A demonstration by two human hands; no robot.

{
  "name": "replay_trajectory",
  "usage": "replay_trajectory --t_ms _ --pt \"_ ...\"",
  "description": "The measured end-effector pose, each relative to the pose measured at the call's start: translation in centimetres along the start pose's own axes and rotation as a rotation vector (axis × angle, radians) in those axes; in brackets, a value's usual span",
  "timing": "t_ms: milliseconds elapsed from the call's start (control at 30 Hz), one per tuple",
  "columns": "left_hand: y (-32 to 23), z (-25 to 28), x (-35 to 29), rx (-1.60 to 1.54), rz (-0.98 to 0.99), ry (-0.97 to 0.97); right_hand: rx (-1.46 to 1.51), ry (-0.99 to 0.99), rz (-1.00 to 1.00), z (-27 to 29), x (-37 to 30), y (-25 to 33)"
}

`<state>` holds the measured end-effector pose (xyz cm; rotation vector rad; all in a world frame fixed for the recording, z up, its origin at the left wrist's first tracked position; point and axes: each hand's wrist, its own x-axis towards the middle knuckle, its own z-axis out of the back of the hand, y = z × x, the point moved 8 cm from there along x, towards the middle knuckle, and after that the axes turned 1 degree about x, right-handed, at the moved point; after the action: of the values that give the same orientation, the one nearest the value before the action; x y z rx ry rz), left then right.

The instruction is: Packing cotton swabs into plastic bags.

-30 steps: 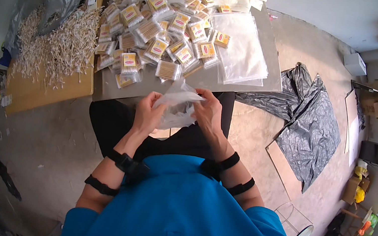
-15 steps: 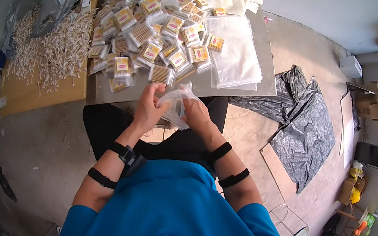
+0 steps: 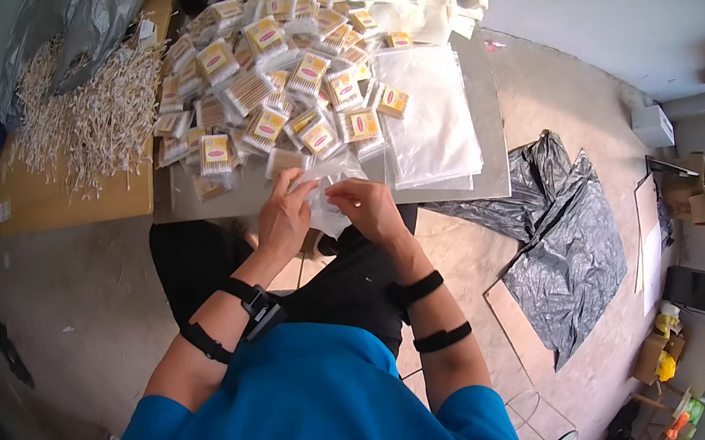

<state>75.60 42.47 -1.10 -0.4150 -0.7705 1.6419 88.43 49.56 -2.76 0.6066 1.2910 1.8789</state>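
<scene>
Pinching a clear plastic bag (image 3: 327, 189), left hand (image 3: 285, 219) and right hand (image 3: 366, 207) meet.

Overhead view. Left hand (image 3: 285, 219) and right hand (image 3: 366, 206) pinch a clear plastic bag (image 3: 325, 196) at the near edge of the grey worktop (image 3: 487, 154). Behind lie a heap of packed swab packets (image 3: 276, 93), loose cotton swabs (image 3: 93, 113) and flat clear bags (image 3: 431, 121).
</scene>
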Motion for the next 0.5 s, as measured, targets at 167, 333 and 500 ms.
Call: replay_trajectory --t_ms 167,333,500 --pt "0.1 -1.5 0.3 -0.157 0.14 0.131 -0.289 -0.544 -0.104 7.3 2.5 -3.1" --pt "0.3 -1.9 0.7 -0.209 0.14 0.108 -0.337 -0.548 -0.224 7.1 7.3 -6.9" --pt "-0.3 -1.9 1.3 -0.223 0.124 0.094 -0.183 -0.409 -0.381 6.6 9.5 -9.5"
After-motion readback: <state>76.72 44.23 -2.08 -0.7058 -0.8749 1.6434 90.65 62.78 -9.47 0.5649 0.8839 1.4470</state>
